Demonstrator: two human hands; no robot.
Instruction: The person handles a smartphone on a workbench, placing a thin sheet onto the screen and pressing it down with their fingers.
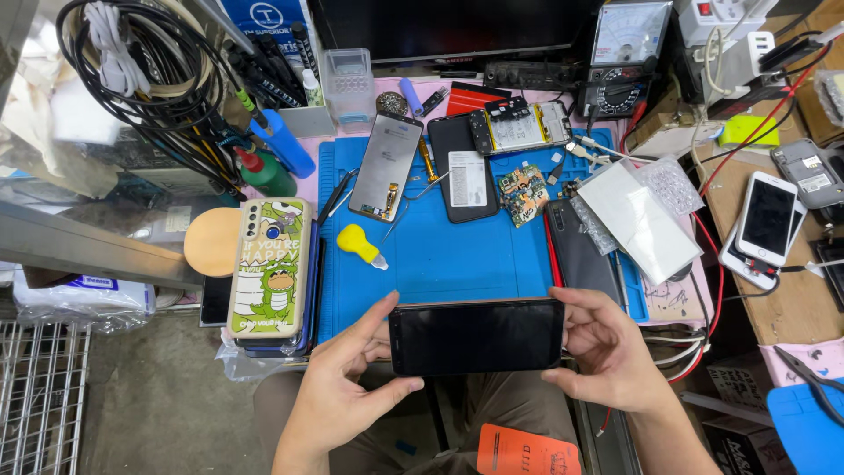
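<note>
Head view: both hands are holding a black smartphone [476,336] level and screen-up, just in front of the blue mat [440,255] on the counter [756,290]. The left hand [338,387] is pinching the phone's left end between thumb and fingers; the right hand [607,347] is gripping the right end likewise. The step appears to be inspection of the handset. Any next move is calling for a steady two-handed grip. A yellow-handled tool [359,244] is lying nearby on the mat.

Counts, relative to blue mat [440,255]: two hands [338,387] [607,347] below it, sharing one black phone [476,336]; one yellow-handled tool [359,244] on it; two white phones [767,217] [747,259] right of it.
</note>
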